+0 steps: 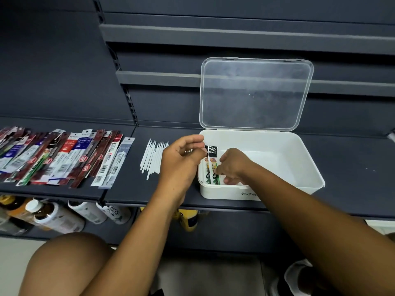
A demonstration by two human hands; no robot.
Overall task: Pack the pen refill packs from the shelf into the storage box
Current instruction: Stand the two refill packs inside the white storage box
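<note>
A white storage box (299,167) stands on the dark shelf with its clear lid (255,94) raised upright. Two refill packs (212,165) with black tops lie at the box's left end. My right hand (232,165) is inside the box, fingertips pressed on the lower part of those packs. At the box's left rim my left hand (181,158) hovers, fingers curled near the packs' tops; I cannot tell whether it grips them. A spread of many-coloured refill packs (62,157) lies on the shelf at the left.
Loose white refill tubes (152,157) lie between the pack pile and the box. Bottles (57,216) lie on the lower shelf beneath. The dark shelf (352,167) continues right of the box. A bare knee (68,263) is at bottom left.
</note>
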